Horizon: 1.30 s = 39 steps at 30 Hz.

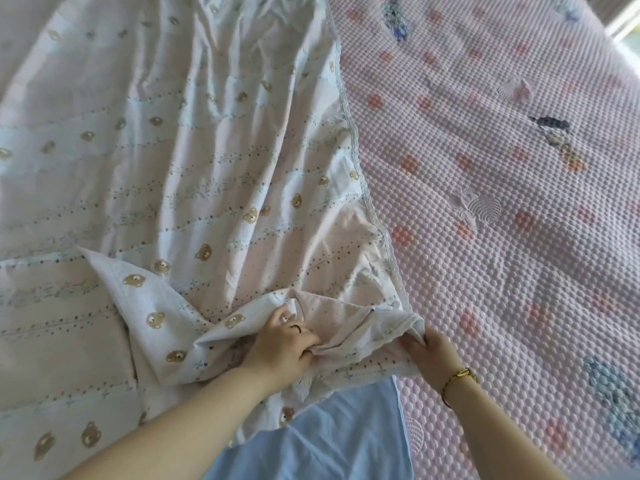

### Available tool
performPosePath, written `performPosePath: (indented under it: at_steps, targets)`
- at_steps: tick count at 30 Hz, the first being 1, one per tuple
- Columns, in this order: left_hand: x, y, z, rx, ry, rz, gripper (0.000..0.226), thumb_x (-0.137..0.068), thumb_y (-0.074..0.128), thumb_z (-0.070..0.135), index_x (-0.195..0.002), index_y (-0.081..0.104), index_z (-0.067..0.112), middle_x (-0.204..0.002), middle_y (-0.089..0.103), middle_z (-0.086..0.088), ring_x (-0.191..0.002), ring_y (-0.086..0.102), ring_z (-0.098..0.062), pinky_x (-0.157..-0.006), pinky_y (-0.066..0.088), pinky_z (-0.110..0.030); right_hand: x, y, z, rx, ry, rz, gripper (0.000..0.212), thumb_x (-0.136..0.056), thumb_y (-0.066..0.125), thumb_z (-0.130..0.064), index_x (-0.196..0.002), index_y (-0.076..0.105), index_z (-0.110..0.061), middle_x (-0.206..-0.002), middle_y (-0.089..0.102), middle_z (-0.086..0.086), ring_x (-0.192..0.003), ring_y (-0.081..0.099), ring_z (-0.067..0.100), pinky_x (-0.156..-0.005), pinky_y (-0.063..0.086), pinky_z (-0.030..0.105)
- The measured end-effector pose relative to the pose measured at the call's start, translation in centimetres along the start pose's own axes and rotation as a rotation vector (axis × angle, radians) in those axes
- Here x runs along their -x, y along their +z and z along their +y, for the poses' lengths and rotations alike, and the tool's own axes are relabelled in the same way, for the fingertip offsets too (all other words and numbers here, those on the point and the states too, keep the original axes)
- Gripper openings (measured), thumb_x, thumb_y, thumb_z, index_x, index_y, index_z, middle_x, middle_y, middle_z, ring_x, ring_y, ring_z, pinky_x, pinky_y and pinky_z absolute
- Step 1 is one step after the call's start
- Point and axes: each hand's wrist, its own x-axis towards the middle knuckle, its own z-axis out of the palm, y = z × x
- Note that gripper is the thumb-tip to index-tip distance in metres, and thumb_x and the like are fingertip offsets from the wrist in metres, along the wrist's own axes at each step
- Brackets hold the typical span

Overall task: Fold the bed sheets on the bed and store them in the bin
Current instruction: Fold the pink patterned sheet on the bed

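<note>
A white bed sheet (180, 140) printed with small brown bears and dotted lines lies spread and wrinkled over the left half of the bed. Its near corner is bunched up. My left hand (282, 344) grips a gathered fold of that corner, a ring on one finger. My right hand (429, 348), with a gold bracelet on the wrist, pinches the sheet's lace-trimmed edge just to the right. A plain light blue sheet (332, 441) lies partly under the bear sheet at the bottom centre. No bin is in view.
A pink quilted mattress pad (502, 188) with orange dots and embroidered figures covers the right half of the bed. A bright strip of window or wall (623, 22) shows at the top right corner.
</note>
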Motion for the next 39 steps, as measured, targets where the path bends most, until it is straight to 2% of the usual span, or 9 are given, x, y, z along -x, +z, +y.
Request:
performPosePath:
  at_steps: [4, 8, 15, 19, 24, 32, 35, 37, 39]
  targets:
    - [-2.1, -2.9, 0.0, 0.528, -0.408, -0.047, 0.016, -0.096, 0.042, 0.013, -0.093, 0.057, 0.015, -0.086, 0.059, 0.0, -0.085, 0.055, -0.015, -0.07, 0.041, -0.022, 1.1, -0.8, -0.4, 0.061, -0.004, 0.034, 0.03, -0.095, 0.047, -0.018, -0.065, 0.047, -0.02, -0.06, 0.047, -0.003, -0.056, 0.041, 0.009, -0.05, 0.03, 0.02]
    - [-6.4, -7.5, -0.5, 0.754, -0.489, -0.015, 0.026, -0.097, 0.042, 0.012, -0.077, 0.056, 0.022, -0.076, 0.056, -0.003, -0.071, 0.048, -0.018, -0.063, 0.037, -0.023, 2.6, -2.4, -1.1, 0.197, -0.054, 0.074, 0.031, -0.091, 0.054, -0.024, -0.062, 0.046, -0.022, -0.058, 0.046, -0.005, -0.053, 0.041, 0.008, -0.049, 0.03, 0.019]
    - [-15.5, -11.7, 5.5, 0.568, -0.185, 0.122, 0.02, -0.087, 0.056, 0.037, -0.081, 0.056, 0.018, -0.07, 0.053, 0.015, -0.072, 0.051, -0.006, -0.062, 0.039, -0.021, 5.4, -11.4, -0.4, 0.122, -0.07, 0.342, 0.036, -0.085, 0.062, -0.022, -0.055, 0.045, -0.013, -0.049, 0.047, 0.001, -0.048, 0.041, 0.016, -0.046, 0.029, 0.026]
    - [-19.4, -9.1, 8.0, 0.455, -0.224, 0.165, 0.073, -0.067, 0.037, 0.071, -0.111, 0.056, 0.016, -0.094, 0.059, 0.007, -0.086, 0.057, -0.012, -0.068, 0.04, -0.017, 3.1, -12.7, 4.0, 0.238, 0.165, 0.154, 0.029, -0.09, 0.054, -0.031, -0.064, 0.047, -0.02, -0.063, 0.052, -0.002, -0.058, 0.048, 0.012, -0.053, 0.035, 0.025]
    - [-19.9, -3.8, 5.0, 0.093, -0.407, -0.475, 0.091, -0.077, 0.058, 0.061, -0.147, 0.016, 0.022, -0.151, 0.025, 0.004, -0.135, 0.032, -0.021, -0.108, 0.026, -0.034, -2.5, -11.4, 9.3, 0.315, 0.351, -0.058, 0.027, -0.091, 0.051, -0.027, -0.072, 0.036, -0.016, -0.068, 0.041, -0.002, -0.059, 0.039, 0.011, -0.056, 0.031, 0.024]
    - [-17.2, -0.6, 1.7, -0.028, -0.57, -0.367, 0.058, -0.087, 0.058, 0.042, -0.137, 0.036, 0.023, -0.13, 0.051, -0.003, -0.112, 0.052, -0.021, -0.088, 0.041, -0.028, -10.7, -11.0, 0.3, 0.274, -0.061, 0.105, 0.074, -0.086, 0.059, -0.036, -0.144, 0.018, -0.017, -0.148, 0.028, 0.002, -0.134, 0.029, 0.02, -0.111, 0.025, 0.033]
    - [-15.7, -0.5, -0.2, 0.016, -0.621, -0.311, 0.038, -0.086, 0.059, 0.04, -0.12, 0.05, 0.026, -0.103, 0.058, 0.005, -0.088, 0.052, -0.014, -0.065, 0.038, -0.021, -15.4, -10.1, -3.2, 0.272, -0.004, 0.02, 0.048, -0.088, 0.056, -0.024, -0.131, 0.037, -0.013, -0.13, 0.046, 0.008, -0.111, 0.048, 0.022, -0.091, 0.04, 0.032]
    - [-14.4, -0.8, -1.3, 0.015, -0.647, -0.308, 0.031, -0.086, 0.059, 0.041, -0.114, 0.053, 0.028, -0.086, 0.05, 0.012, -0.08, 0.047, -0.009, -0.055, 0.031, -0.016, -16.7, -10.2, -4.0, 0.351, -0.04, 0.041, 0.007, -0.091, 0.048, -0.017, -0.084, 0.047, -0.017, -0.085, 0.053, 0.002, -0.07, 0.047, 0.015, -0.06, 0.038, 0.027]
    - [-12.8, -1.4, -2.9, 0.045, -0.688, -0.347, 0.03, -0.086, 0.058, 0.042, -0.114, 0.055, 0.031, -0.089, 0.053, 0.012, -0.082, 0.047, -0.008, -0.061, 0.033, -0.02, -17.1, -10.6, -4.2, 0.403, -0.118, 0.107, 0.029, -0.094, 0.044, -0.018, -0.067, 0.035, -0.016, -0.066, 0.041, -0.001, -0.061, 0.041, 0.018, -0.052, 0.031, 0.028]
